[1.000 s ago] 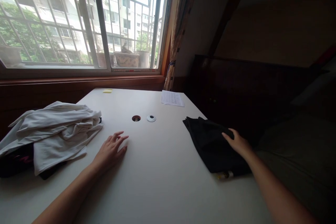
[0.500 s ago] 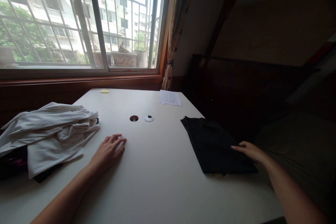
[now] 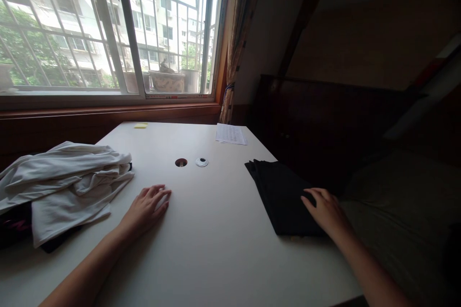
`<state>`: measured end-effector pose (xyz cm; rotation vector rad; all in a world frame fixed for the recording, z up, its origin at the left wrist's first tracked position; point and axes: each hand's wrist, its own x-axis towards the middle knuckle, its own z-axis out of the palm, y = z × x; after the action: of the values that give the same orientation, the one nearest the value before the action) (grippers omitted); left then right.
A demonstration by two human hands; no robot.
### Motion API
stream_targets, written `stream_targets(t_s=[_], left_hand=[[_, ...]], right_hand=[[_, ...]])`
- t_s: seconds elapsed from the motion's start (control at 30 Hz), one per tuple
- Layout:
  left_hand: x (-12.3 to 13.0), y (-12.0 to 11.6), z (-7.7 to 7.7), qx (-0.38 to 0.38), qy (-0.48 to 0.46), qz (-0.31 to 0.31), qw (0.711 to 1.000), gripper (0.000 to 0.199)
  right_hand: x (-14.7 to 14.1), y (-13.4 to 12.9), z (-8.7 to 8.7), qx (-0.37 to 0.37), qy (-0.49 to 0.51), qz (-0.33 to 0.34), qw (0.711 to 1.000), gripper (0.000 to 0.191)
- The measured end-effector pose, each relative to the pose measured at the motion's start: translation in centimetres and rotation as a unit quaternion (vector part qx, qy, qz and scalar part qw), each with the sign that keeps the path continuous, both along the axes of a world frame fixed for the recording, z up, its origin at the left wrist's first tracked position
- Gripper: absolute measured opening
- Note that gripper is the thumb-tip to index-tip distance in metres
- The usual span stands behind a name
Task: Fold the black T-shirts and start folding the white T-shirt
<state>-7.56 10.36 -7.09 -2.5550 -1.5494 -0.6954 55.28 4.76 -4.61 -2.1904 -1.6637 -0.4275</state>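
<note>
My left hand (image 3: 147,206) rests on the white table (image 3: 216,259), its fingers slightly bent and apart, holding nothing. To its left lies a loose heap of white cloth (image 3: 72,177), perhaps clothing, with dark fabric (image 3: 14,223) showing beneath it. At the right, a folded black garment (image 3: 279,196) lies flat near the table's edge; its exact kind is not clear. Over its right part is my right hand (image 3: 324,206), thumb and fingers apart, with no cloth pinched between them. Whether its fingertips touch the black fabric I cannot tell.
Two round fittings lie mid-table: an uncovered hole (image 3: 181,162) and a white cap (image 3: 202,162). Printed sheets (image 3: 231,134) and a yellow sticky note (image 3: 140,125) are at the far edge. A barred window (image 3: 108,33) and a tied curtain (image 3: 230,72) stand behind.
My right hand has shifted left from the black garment's right edge to above it, its fingers spreading. My left hand stays in place on the table. The view has turned slightly right.
</note>
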Motion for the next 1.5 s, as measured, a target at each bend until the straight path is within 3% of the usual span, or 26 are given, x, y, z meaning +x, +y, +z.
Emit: stream_targets(t_s=[0.2,0.33,0.57,0.7,1.1,1.27,1.5], left_hand=[[-0.1,0.0,0.0,-0.007,0.007,-0.008,1.0,0.036],[0.1,-0.1,0.3,-0.012,-0.002,-0.009,1.0,0.035],[0.2,-0.2,0.4,-0.015,-0.002,-0.004,1.0,0.035],[0.2,-0.2,0.3,-0.016,-0.006,0.002,1.0,0.035],[0.3,-0.4,0.7,-0.018,-0.008,-0.002,1.0,0.036],[0.4,-0.5,0.8,-0.016,-0.012,0.001,1.0,0.035],[0.3,-0.3,0.6,-0.015,-0.005,0.0,1.0,0.036]], right_hand=[[-7.1,4.6,2.5,-0.036,0.023,0.069,0.997,0.033],[-11.3,8.6,3.2,-0.086,0.062,0.061,0.993,0.031],[-13.5,13.1,2.2,-0.106,0.064,0.022,0.992,0.023],[-13.5,13.7,2.0,-0.108,0.059,0.021,0.992,0.016],[-15.2,13.4,1.8,-0.1,0.035,0.056,0.993,0.019],[-15.7,13.4,0.7,-0.102,0.029,0.034,0.994,0.047],[-15.4,13.8,-1.2,-0.169,0.069,0.088,0.979,0.069]])
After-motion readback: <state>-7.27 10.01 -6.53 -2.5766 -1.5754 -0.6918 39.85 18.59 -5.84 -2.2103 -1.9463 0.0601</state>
